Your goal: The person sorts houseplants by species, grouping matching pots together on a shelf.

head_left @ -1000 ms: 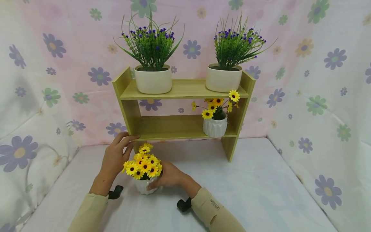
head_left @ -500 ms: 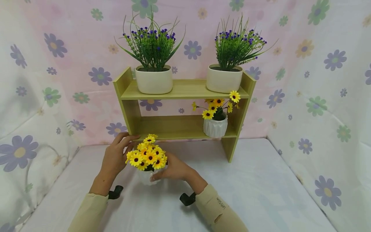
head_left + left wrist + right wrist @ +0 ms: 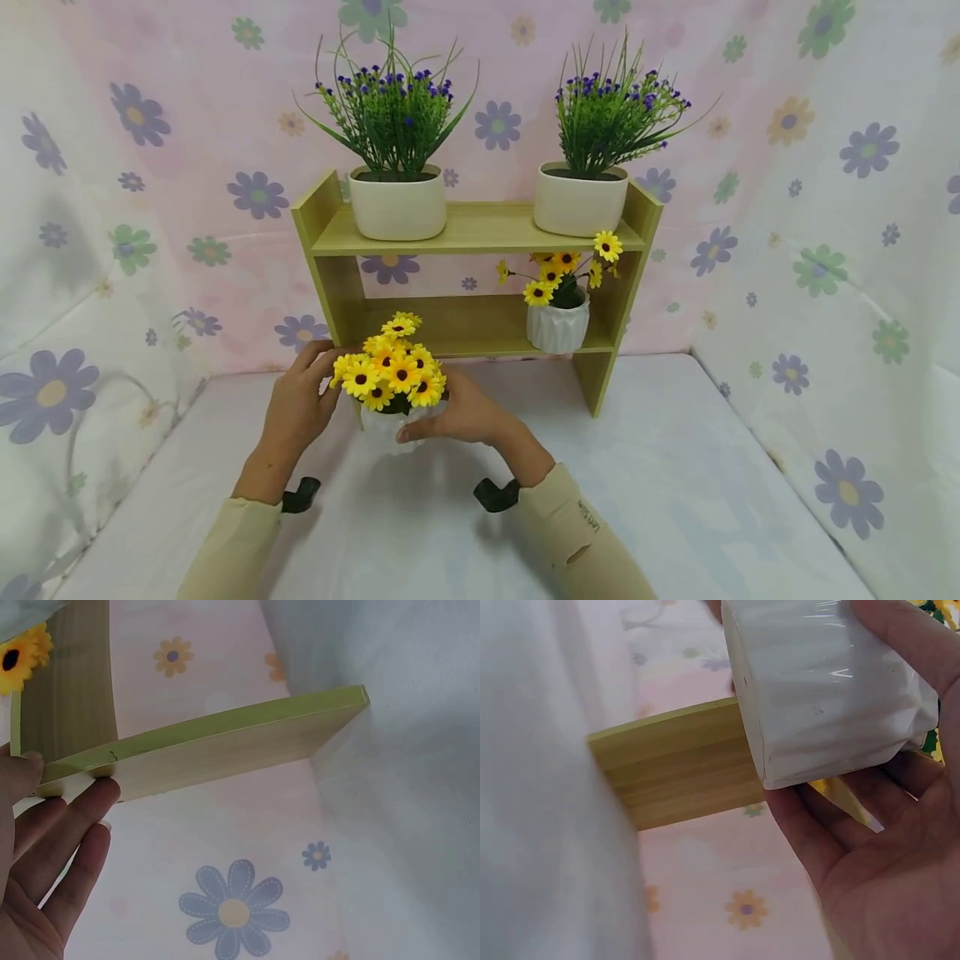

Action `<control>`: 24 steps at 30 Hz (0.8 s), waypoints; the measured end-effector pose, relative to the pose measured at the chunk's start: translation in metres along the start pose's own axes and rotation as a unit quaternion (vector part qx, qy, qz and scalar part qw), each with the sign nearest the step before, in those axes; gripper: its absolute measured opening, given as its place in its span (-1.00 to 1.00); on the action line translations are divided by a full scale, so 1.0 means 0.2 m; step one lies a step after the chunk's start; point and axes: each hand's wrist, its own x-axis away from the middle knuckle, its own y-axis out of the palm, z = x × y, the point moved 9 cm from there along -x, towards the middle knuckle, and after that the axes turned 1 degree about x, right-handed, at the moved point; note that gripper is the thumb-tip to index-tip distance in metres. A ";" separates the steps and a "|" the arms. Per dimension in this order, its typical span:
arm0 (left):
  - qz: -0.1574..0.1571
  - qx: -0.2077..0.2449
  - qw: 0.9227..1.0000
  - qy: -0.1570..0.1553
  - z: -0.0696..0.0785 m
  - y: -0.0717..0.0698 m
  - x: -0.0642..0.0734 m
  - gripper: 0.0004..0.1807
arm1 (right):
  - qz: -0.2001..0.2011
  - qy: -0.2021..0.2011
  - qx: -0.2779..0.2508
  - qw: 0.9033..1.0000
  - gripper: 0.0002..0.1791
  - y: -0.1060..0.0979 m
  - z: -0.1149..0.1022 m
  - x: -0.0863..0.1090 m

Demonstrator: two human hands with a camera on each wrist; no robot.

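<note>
My right hand [image 3: 472, 410] grips a white ribbed flowerpot [image 3: 829, 690] of yellow artificial daisies [image 3: 390, 367]. Fingers and thumb lie on opposite sides of the pot, which hangs above the table in front of the shelf's left end. At that end, my left hand [image 3: 296, 404] holds the left side panel [image 3: 210, 735] of the wooden shelf [image 3: 480, 242] near the lower board. Its thumb is on one face and the fingers on the other, as the left wrist view shows. Daisies hide part of the left fingertips in the head view.
Two cream pots [image 3: 397, 208] of purple-flowered grass stand on the top board. On the lower board's right end stands a similar white pot [image 3: 557, 327] with yellow daisies. A white-covered table [image 3: 712, 500] lies beneath, with flower-patterned cloth [image 3: 255, 125] around it.
My right hand has raised the daisy pot off the table, moving it up, slightly right and toward the shelf. The left hand has stayed on the shelf's side panel.
</note>
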 end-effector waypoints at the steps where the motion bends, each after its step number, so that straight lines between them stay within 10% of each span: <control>1: 0.002 0.001 1.000 0.001 0.00 0.00 0.00 -0.58 | 0.005 -0.001 -0.001 1.000 -0.09 -0.02 -0.02 0.00; 24: 0.016 0.021 0.999 0.021 0.02 -0.02 -0.01 -0.66 | 0.068 -0.046 0.030 0.996 -0.16 -0.27 -0.30 -0.14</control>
